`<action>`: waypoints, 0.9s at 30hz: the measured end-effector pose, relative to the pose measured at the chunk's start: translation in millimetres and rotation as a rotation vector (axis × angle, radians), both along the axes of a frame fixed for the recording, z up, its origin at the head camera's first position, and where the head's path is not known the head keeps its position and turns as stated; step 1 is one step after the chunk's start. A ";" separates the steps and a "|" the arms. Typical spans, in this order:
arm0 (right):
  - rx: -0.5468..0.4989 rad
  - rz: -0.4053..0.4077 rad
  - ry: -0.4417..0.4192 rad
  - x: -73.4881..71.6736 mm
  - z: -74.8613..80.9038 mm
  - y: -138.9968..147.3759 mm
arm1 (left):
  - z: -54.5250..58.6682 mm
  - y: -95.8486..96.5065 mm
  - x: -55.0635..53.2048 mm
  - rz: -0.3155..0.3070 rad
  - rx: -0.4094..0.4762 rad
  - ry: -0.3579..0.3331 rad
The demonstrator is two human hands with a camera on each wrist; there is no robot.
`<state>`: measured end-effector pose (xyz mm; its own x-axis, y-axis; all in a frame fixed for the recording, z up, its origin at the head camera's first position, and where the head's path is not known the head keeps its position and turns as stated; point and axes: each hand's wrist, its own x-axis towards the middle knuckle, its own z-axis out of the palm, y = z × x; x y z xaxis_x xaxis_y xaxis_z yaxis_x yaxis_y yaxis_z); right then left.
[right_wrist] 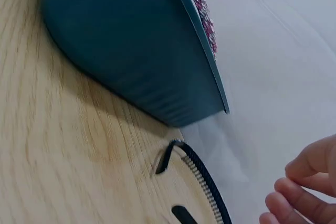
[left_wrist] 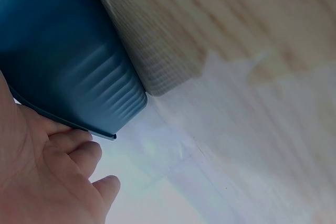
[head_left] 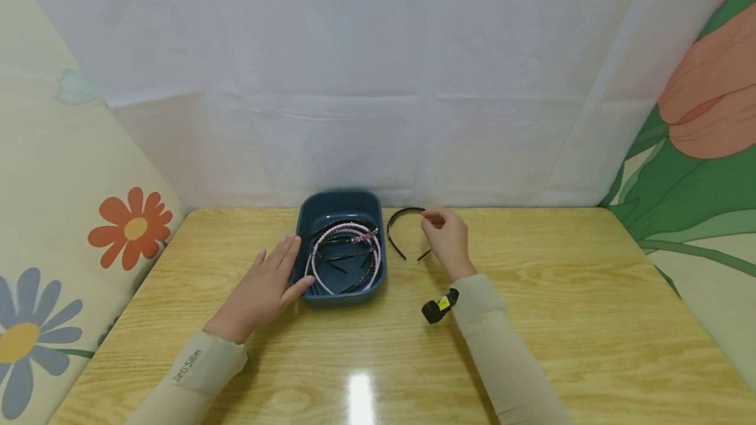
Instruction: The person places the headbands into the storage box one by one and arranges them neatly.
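Note:
A dark blue plastic bin (head_left: 341,302) stands at the back of the table, holding several headbands, among them a pale pink one (head_left: 314,267) and dark ones. My left hand (head_left: 262,290) rests on the bin's left rim, fingers fairly straight and the thumb reaching over the edge. In the left wrist view its fingers (left_wrist: 84,153) touch the rim. Right of the bin, a black toothed headband (head_left: 392,223) lies on the table. My right hand (head_left: 449,238) is at its right side, thumb and fingers near each other. The right wrist view shows these fingertips (right_wrist: 283,187) apart from the headband's visible part (right_wrist: 202,174).
The wood-grain table (head_left: 561,320) meets a white cloth backdrop (head_left: 354,84) just behind the bin. Flower-patterned panels (head_left: 136,228) flank both sides. A black device with a yellow mark (head_left: 438,307) sits at the right wrist.

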<state>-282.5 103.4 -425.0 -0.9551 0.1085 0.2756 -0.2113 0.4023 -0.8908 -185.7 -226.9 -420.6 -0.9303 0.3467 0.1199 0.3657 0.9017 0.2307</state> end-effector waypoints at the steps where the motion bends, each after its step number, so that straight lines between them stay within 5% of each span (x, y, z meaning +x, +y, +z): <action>1: -0.007 -0.008 -0.012 -0.4 -0.7 2.0 | 0.2 0.2 -0.1 -0.001 0.001 -0.001; 15: -0.024 -0.116 -0.108 -7.0 -15.6 23.4 | 2.1 0.3 -0.9 0.008 -0.002 -0.007; 27: -0.006 -0.127 -0.333 -7.9 -25.8 32.2 | -0.3 -0.8 -0.4 0.007 0.009 0.001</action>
